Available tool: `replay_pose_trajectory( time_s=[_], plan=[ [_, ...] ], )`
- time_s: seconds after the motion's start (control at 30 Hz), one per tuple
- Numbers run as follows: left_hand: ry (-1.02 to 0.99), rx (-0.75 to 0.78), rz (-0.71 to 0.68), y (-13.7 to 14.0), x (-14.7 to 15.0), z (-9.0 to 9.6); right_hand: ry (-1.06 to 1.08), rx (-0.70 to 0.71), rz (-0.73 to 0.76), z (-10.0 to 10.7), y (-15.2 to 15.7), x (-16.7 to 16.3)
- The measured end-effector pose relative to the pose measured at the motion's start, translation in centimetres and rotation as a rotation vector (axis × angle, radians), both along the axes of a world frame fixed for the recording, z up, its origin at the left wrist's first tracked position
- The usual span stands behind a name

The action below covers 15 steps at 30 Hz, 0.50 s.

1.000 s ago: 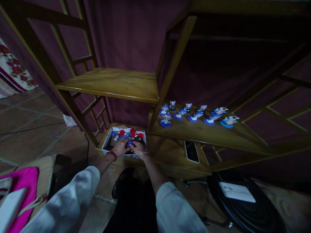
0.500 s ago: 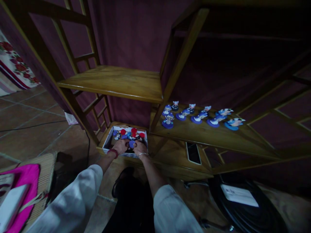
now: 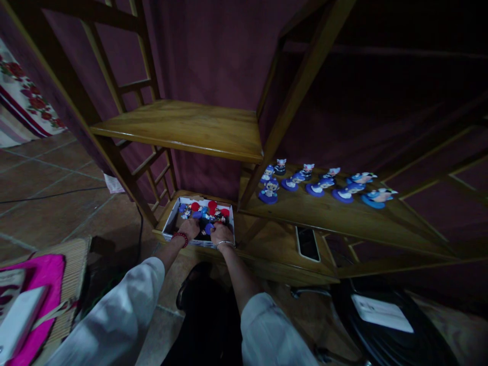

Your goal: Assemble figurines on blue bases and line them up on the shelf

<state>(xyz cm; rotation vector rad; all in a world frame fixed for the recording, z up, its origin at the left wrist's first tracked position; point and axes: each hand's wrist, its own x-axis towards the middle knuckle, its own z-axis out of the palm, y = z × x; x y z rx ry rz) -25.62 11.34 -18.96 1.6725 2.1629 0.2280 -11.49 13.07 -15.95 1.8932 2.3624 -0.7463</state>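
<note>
On the low shelf stands a white cardboard box (image 3: pixel 166 230) of small figurines with red, blue and purple bases. Both my hands reach into it. My right hand (image 3: pixel 221 234), at the box's right side, is closed on the edge of a figurine (image 3: pixel 209 229) with a round purple base turned up. To its left, my left hand (image 3: pixel 189 229) is over the box beside other figurines (image 3: pixel 197 214); its fingertips are too dark and small to make out. A red bead bracelet (image 3: pixel 184 238) circles my left wrist.
Several figurines (image 3: pixel 319 187) stand in rows on the shelf board at right. A phone (image 3: pixel 307 243) lies below them. The upper shelf (image 3: pixel 179 127) overhangs behind the box. A black chair (image 3: pixel 366 325) with a white item is at lower right, a woven stool (image 3: pixel 74 269) at left.
My left hand has drawn a little away from the purple-based figurine, which stays at my right hand. The view has shifted slightly.
</note>
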Motion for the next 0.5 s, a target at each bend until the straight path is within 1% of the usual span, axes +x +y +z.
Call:
replay_pose_trajectory(
  time_s=[0.23, 0.5],
  plan=[
    [-0.038, -0.006, 0.021, -0.04, -0.11, 0.43, 0.014, 0.003, -0.026, -0.08, 0.05, -0.07],
    [-0.018, -0.01, 0.132, -0.29, -0.16, 0.62, 0.018, 0.011, -0.022, -0.01, -0.04, 0.01]
  ],
)
